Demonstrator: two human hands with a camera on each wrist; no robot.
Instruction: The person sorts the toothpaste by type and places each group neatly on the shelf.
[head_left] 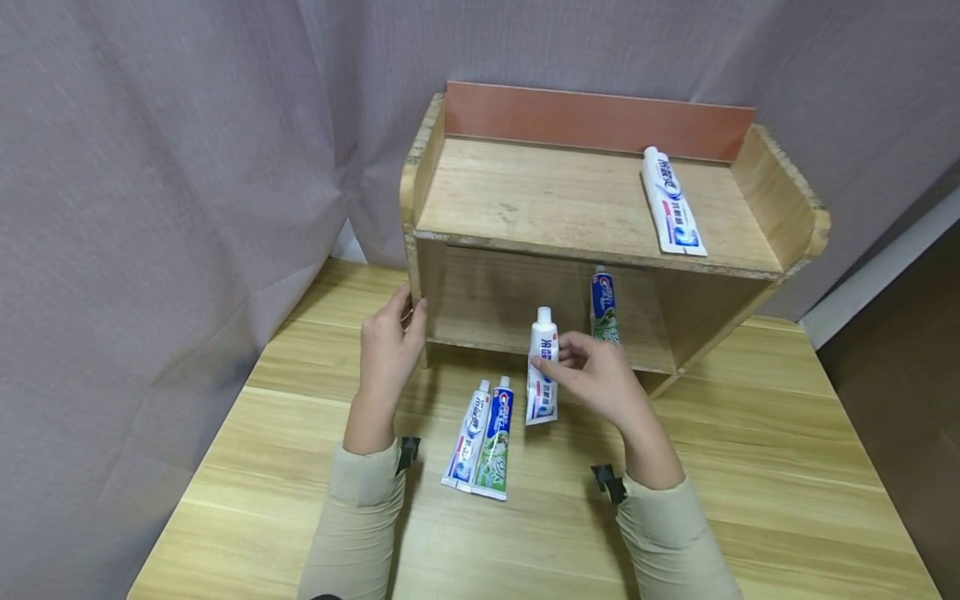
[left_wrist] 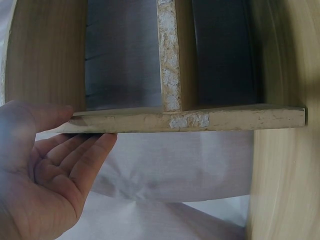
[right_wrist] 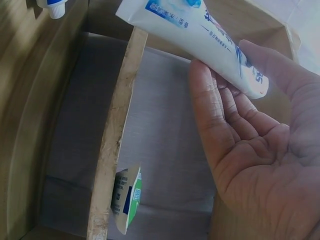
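Observation:
My right hand (head_left: 600, 375) pinches a white toothpaste tube (head_left: 543, 367) between thumb and fingers, in front of the shelf's lower opening. The tube's cap points up in the head view; the right wrist view shows its printed white side (right_wrist: 200, 37). My left hand (head_left: 390, 337) grips the left side panel of the wooden shelf (head_left: 525, 192). In the left wrist view its thumb lies on one face of that panel (left_wrist: 140, 120) and its fingers on the other. A blue-green toothpaste tube (head_left: 603, 304) lies on the lower shelf board, right of the held tube.
Another white tube (head_left: 672, 204) lies on the top board at the right. On the table (head_left: 262, 500), a white tube (head_left: 468, 437) and a blue-green tube (head_left: 493, 442) lie side by side before the shelf. A grey curtain (head_left: 187, 167) hangs behind.

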